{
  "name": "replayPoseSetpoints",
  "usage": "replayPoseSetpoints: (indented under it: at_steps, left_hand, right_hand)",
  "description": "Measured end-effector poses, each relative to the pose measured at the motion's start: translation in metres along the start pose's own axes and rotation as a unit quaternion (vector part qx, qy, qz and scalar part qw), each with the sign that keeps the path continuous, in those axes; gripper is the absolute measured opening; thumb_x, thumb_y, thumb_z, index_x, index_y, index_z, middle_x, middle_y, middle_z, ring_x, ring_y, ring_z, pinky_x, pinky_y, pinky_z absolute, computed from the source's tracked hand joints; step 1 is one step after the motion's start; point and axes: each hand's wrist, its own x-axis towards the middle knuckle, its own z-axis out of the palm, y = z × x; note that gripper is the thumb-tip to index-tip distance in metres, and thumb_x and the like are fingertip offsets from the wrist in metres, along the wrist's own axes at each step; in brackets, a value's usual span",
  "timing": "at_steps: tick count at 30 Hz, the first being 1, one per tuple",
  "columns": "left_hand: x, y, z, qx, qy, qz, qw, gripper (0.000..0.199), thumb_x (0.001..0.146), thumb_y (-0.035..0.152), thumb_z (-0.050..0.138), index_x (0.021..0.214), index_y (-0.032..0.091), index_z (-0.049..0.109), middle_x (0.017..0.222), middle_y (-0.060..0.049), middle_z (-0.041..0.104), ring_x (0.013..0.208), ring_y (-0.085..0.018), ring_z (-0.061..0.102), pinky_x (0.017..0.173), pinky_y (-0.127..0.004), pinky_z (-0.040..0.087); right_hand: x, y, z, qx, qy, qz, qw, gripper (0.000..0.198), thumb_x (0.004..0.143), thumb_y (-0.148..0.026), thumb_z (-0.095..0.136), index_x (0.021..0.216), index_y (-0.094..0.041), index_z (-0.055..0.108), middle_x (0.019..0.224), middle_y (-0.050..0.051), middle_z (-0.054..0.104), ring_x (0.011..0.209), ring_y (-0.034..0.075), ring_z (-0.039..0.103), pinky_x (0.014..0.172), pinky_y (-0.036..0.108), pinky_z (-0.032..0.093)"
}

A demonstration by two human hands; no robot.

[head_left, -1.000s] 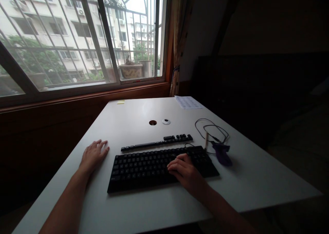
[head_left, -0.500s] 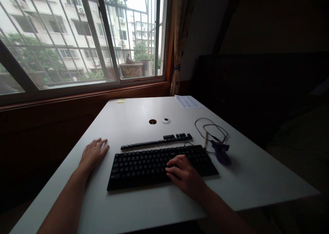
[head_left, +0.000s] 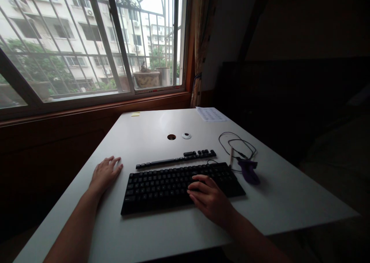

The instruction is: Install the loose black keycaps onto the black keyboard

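A black keyboard [head_left: 162, 188] lies on the white table, and its front strip looks bare of keys. My right hand [head_left: 209, 199] is over the right-centre part of it, fingers bent and thumb close to the fingertips in a pinch. Whatever is between those fingertips is too dark and small to make out. Behind the keyboard, loose black keycaps [head_left: 199, 154] lie in rows, with a long space bar [head_left: 166, 162] among them. My left hand [head_left: 105, 172] rests flat on the table left of the keyboard, fingers spread, holding nothing.
Right of the keyboard lie a purple object [head_left: 249, 171], a thin pale stick [head_left: 231, 157] and a coiled black cable [head_left: 251, 144]. Farther back are a round hole [head_left: 171, 137], a white ring cover [head_left: 186, 136], paper sheets [head_left: 212, 114] and a yellow note [head_left: 135, 114].
My right hand has shifted slightly to the right over the keys, and its fingers have changed pose a little. My left hand stays in place.
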Motion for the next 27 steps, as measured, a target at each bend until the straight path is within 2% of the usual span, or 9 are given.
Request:
replayPoseSetpoints:
  at_steps: [7,13,23,27]
  left_hand:
    - [-0.0004,0.0005,0.0000,0.002,-0.001,-0.005,1.000,0.063,0.102,0.055,0.033,0.149,0.021,0.059,0.157,-0.015,0.054,0.145,-0.032,0.049,0.120,-0.047,0.037]
    - [0.0002,-0.0008,0.0009,-0.003,-0.007,-0.004,1.000,0.066,0.102,0.056,0.030,0.150,0.021,0.058,0.157,-0.016,0.052,0.146,-0.033,0.048,0.120,-0.048,0.036]
    - [-0.0001,0.0003,-0.0005,-0.001,0.001,-0.001,1.000,0.064,0.101,0.055,0.033,0.149,0.020,0.059,0.156,-0.015,0.055,0.145,-0.032,0.049,0.120,-0.047,0.037]
    - [-0.0002,0.0019,-0.0020,-0.006,0.006,-0.005,1.000,0.062,0.101,0.053,0.036,0.147,0.021,0.061,0.155,-0.015,0.056,0.144,-0.032,0.050,0.119,-0.048,0.038]
  right_hand:
    - [-0.0032,-0.0042,0.0005,-0.022,0.021,0.005,1.000,0.028,0.097,-0.015,0.064,0.121,-0.025,0.073,0.119,0.008,0.076,0.120,0.028,0.063,0.098,0.049,0.059]
    - [-0.0052,-0.0050,0.0026,-0.033,0.026,0.036,0.998,0.026,0.095,-0.016,0.066,0.116,-0.028,0.076,0.122,0.009,0.073,0.122,0.029,0.061,0.100,0.052,0.057]
    - [-0.0026,-0.0091,0.0028,-0.037,0.043,0.037,0.998,0.022,0.095,-0.016,0.066,0.110,-0.027,0.077,0.116,0.009,0.072,0.120,0.030,0.061,0.097,0.051,0.057]
    - [-0.0037,-0.0079,0.0037,-0.036,0.040,0.046,0.997,0.023,0.095,-0.016,0.065,0.112,-0.027,0.076,0.120,0.009,0.071,0.120,0.030,0.060,0.098,0.052,0.057]
